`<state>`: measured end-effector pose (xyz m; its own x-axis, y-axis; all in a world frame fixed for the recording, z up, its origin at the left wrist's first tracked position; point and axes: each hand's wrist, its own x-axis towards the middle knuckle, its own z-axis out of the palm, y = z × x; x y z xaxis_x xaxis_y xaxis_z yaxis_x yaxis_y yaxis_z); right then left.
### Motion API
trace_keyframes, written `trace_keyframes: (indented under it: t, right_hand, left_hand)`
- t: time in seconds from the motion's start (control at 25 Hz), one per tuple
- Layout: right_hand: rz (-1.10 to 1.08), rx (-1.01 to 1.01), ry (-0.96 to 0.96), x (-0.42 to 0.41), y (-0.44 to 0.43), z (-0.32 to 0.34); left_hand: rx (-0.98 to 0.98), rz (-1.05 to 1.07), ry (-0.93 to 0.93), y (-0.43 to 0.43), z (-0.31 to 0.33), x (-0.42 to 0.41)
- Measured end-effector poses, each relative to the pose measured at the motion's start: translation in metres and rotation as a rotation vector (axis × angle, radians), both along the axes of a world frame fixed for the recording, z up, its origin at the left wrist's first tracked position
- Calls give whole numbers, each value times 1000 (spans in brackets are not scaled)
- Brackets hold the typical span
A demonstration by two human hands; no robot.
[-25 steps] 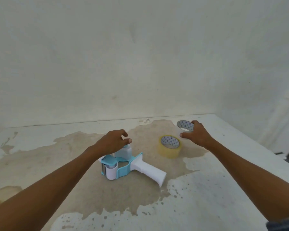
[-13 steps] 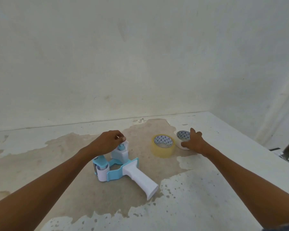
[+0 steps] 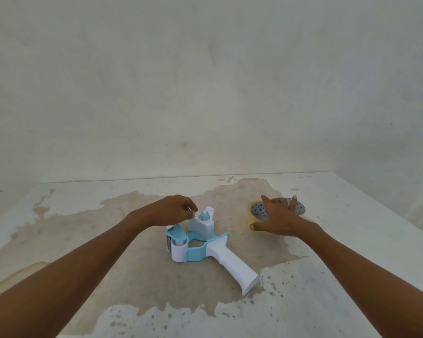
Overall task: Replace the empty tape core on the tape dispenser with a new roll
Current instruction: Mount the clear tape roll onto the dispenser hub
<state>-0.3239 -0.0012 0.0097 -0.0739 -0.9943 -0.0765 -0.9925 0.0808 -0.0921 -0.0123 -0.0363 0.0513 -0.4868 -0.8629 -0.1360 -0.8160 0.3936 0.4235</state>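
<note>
— Where does the tape dispenser (image 3: pixel 200 242) stand in all this?

— It lies on its side in the middle of the desk (image 3: pixel 352 276), white handle pointing toward the person. Its hub (image 3: pixel 204 215) is bare, nothing round it, so I judge the old core is already off.

— And the core itself?

— The empty core (image 3: pixel 299 208) sits flat on the far right of the desk, just behind the new roll (image 3: pixel 257 214), the yellowish one, which also lies flat, well apart from the dispenser.

— What are the hands doing?

— The left hand (image 3: pixel 171 212) hovers at the hub, its grip curled loosely with fingertips close together; I cannot tell whether it pinches anything. The right hand (image 3: pixel 277 219) is spread wide over the new roll, thumb at its near side, fingers reaching across toward the core; the grip is not closed on anything.

— So what is left?

— Taking up the roll, seating it on the hub and threading the tape. About halfway, I'd say.
</note>
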Motion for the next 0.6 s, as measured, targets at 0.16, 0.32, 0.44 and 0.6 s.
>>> trace_keyframes:
  t: [0.16,0.32,0.44,0.6]
  right_hand:
    - [62,-195,-126,19,1,9]
    - [243,-229,-386,54,-3,22]
    - [318,-227,-457,77,-6,27]
    - [359,-201,-472,101,-11,31]
  left_hand:
    - [27,-3,72,1,-3,7]
    - [16,64,153,-2,-7,6]
    - [-13,120,202,-4,-8,8]
    - [52,96,112,-5,-11,14]
